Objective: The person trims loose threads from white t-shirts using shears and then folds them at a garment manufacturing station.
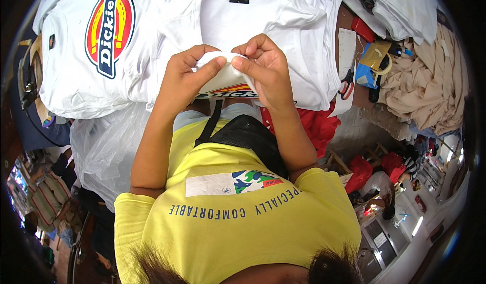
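Note:
A white T-shirt (273,18) lies spread over the table in front of me, with a dark label inside the back of its neck. Both of my hands pinch a raised, folded edge of it that looks like the front of the neckband. My left hand (190,74) grips the edge between thumb and curled fingers. Close beside it, my right hand (266,71) presses the same edge with its thumb. Part of a red, yellow and dark print (228,89) shows on the cloth hanging below my hands. The thumbs hide some of the pinched edge.
More white printed T-shirts (66,81) are piled at the left, above a clear plastic bag (109,145). At right are scissors (347,85), a tape roll (383,65), a red cloth (324,132) and heaped beige fabric (425,81). A person (379,188) is farther off at lower right.

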